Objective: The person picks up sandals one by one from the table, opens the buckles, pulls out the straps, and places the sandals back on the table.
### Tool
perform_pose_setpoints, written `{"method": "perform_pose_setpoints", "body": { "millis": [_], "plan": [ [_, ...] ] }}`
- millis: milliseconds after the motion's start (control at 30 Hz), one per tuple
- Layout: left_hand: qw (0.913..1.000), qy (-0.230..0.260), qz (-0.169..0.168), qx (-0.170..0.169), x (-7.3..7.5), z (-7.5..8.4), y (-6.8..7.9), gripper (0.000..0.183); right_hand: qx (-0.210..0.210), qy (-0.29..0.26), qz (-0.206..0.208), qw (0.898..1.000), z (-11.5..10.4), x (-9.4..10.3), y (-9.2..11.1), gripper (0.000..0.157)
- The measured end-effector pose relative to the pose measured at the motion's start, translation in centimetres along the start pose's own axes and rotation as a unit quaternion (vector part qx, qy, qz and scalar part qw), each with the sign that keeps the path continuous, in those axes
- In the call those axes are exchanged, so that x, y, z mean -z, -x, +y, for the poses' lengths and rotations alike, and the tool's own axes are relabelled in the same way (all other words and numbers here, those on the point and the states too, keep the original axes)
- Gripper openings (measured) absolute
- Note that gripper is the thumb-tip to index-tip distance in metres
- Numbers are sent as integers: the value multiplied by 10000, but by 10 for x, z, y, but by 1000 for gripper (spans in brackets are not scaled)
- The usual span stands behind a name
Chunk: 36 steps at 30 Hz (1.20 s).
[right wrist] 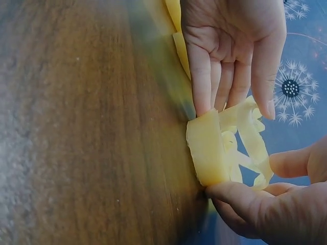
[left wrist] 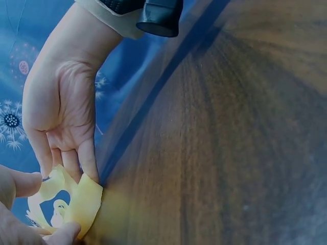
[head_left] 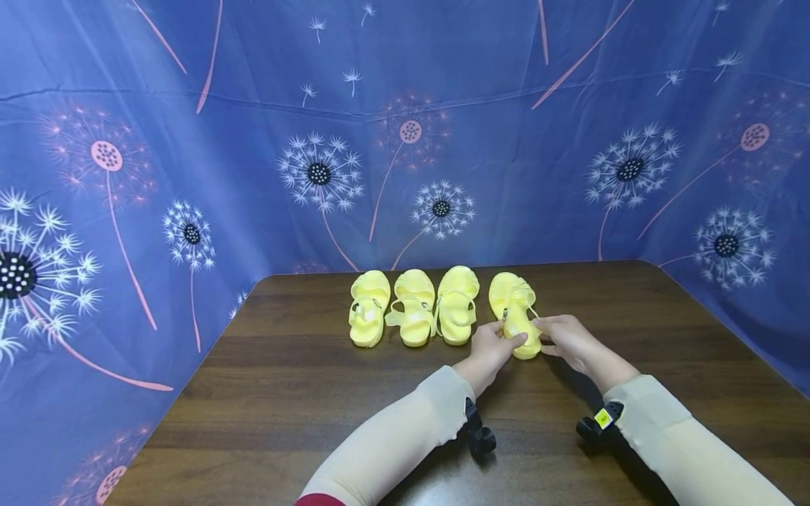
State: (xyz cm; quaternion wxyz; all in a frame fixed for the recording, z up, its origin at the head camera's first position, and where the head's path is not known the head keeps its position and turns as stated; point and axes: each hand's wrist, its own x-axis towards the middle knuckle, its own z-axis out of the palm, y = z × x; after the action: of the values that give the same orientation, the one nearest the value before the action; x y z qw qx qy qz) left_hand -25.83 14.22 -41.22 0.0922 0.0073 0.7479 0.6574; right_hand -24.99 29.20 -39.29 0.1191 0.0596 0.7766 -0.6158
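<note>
Left hand (head_left: 490, 349): grasping the left side of a pale yellow, glossy plastic sandal with open straps (head_left: 517, 320), thumb laid across the heel. Right hand (head_left: 568, 342): gripping the right side of the same sandal between thumb and fingers. The sandal was at the tabletop right of centre, toe away from the person, heel toward them; its long axis ran front to back, the toe leaning slightly left. To its left, three matching yellow sandals: one at far left (head_left: 365, 323), one in the middle (head_left: 414, 330), and the nearest (head_left: 455, 316), just beside the left hand, all toes outward. Beneath, a dark brown wood-grained table (head_left: 253, 393); behind, a blue dandelion-print cloth (head_left: 240, 176). Cream sleeves (head_left: 395, 439) bore black wrist cameras (head_left: 482, 440). Fingers covered part of the held sandal's heel; its toe was hidden in both wrist views; contact beneath it could not be made out. Both forearms were cut off by the lower edge.
</note>
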Motion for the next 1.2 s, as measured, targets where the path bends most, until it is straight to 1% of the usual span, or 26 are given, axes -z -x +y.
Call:
{"method": "perform_pose_setpoints", "body": {
  "millis": [167, 267, 433, 533, 800, 1100, 1200],
  "plan": [
    [9998, -153, 52, -74, 0, 1, -4, 53, -73, -37, 52, 10000, -1, 0, -4, 53],
    [9996, -270, 73, -86, -1, 2, -7, 52, -38, -48, 50, 10000, -1, 0, -5, 53],
    [9994, -320, 61, -88, -1, 2, -11, 53, -27, -102, 49, 9999, -3, 2, -8, 54],
    [9994, -327, 97, -110, -2, 2, -15, 52, -68, -132, 69, 9999, -4, 2, -9, 54],
    [9998, -91, 167, -73, -4, 2, -18, 48, -139, -131, 170, 9997, -4, 2, -16, 53],
    [9994, -268, 230, 7, -6, 4, -24, 49, -186, -116, 176, 9996, -6, 7, -24, 54],
    [9994, -252, 250, 14, -6, 5, -25, 48, -155, -75, 193, 9997, -7, 7, -26, 53]
  ]
}}
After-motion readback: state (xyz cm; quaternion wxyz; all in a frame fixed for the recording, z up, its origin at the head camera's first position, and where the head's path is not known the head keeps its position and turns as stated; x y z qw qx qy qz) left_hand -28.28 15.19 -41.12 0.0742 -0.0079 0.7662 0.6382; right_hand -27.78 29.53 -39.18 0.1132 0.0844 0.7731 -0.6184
